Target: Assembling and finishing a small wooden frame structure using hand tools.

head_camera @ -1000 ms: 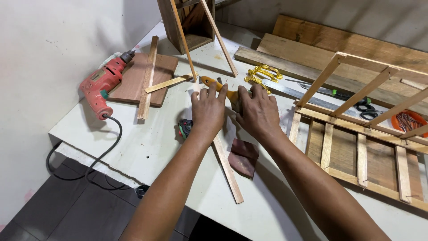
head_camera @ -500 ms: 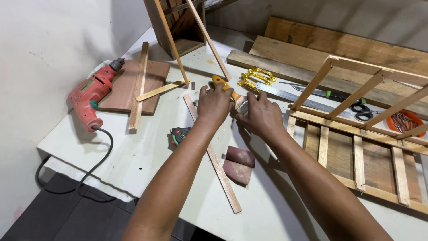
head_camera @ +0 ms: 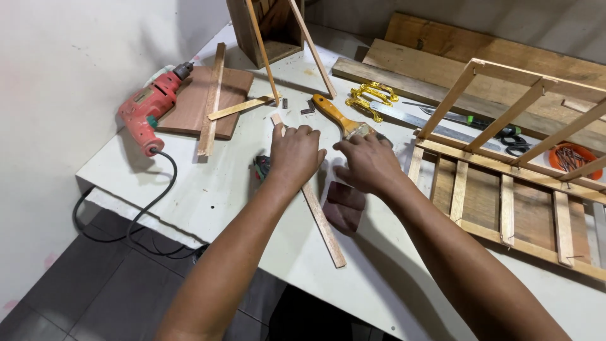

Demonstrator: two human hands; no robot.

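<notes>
On the white desk (head_camera: 208,189), left hand (head_camera: 295,153) lies flat, fingers spread, on a wooden strip (head_camera: 319,218). Right hand (head_camera: 366,163) covers the paintbrush (head_camera: 338,117); its grip cannot be told

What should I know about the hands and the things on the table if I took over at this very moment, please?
Left hand: palm down, pressing on the long thin wooden strip, which lies flat on the white table.
Right hand: resting on the bristle end of the paintbrush; whether it grips it is unclear.
Nearby: brown sanding block just below the right hand, red drill at left, slatted wooden frame at right.
Done: the strip is laid flat and pinned.
Left: no coating shows on the strip.
</notes>
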